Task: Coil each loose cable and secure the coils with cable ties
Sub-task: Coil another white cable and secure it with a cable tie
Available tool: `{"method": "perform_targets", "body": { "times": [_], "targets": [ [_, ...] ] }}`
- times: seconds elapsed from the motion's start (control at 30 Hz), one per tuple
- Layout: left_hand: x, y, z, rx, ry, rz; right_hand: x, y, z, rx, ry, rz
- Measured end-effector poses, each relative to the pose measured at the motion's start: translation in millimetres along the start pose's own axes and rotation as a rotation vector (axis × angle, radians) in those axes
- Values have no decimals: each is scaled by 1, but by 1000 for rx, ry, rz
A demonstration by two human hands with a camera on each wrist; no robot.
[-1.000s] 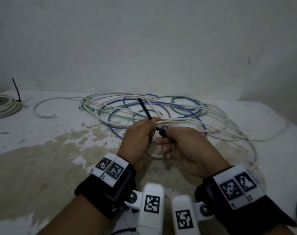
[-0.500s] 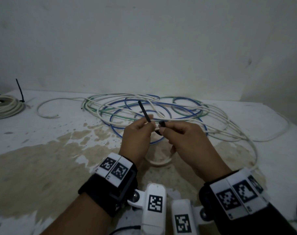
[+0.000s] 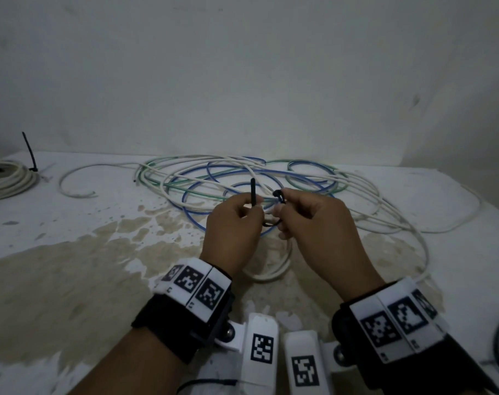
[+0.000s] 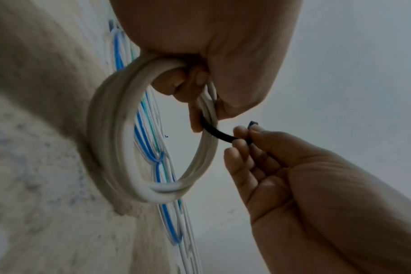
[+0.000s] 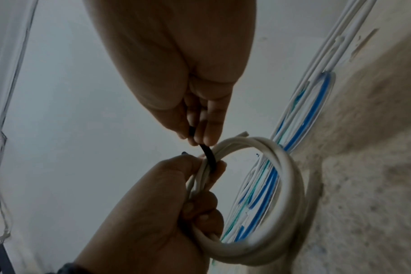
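Left hand [image 3: 234, 223] grips white coil [image 4: 139, 140] plus tie tail; right hand [image 3: 308, 220] pinches cable tie [image 4: 219, 134] head, I think. Feed tail straight in.

We see a white table [image 3: 71, 280] with a broad brownish stain [image 3: 57, 295] spread across its near side, and a plain pale wall [image 3: 242, 81] behind it.

A loose tangle of white, blue and green cables [image 3: 271, 178] sprawls across the far tabletop [image 3: 71, 280] just behind both hands. The near-left stained tabletop lies bare; a tied white cable coil [image 3: 6, 181] occupies the far-left corner.
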State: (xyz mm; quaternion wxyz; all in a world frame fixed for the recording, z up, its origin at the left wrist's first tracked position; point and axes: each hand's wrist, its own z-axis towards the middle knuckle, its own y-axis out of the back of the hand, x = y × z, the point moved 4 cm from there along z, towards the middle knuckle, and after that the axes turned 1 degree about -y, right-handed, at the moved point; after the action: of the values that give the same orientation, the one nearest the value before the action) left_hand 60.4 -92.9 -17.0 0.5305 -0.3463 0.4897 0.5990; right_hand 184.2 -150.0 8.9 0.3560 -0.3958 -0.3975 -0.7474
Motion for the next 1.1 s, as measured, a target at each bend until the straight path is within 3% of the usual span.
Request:
{"method": "perform_targets", "body": {
  "times": [0.13,0.43,1.1],
  "targets": [
    [-6,-3,-3,59,-90,131,0,5,1,-69,26,7],
    [-14,-5,-8,75,-215,187,2,9,0,-129,61,-10],
    [-17,-7,-10,198,-199,185,-1,9,1,-131,41,-21]
  ]
}}
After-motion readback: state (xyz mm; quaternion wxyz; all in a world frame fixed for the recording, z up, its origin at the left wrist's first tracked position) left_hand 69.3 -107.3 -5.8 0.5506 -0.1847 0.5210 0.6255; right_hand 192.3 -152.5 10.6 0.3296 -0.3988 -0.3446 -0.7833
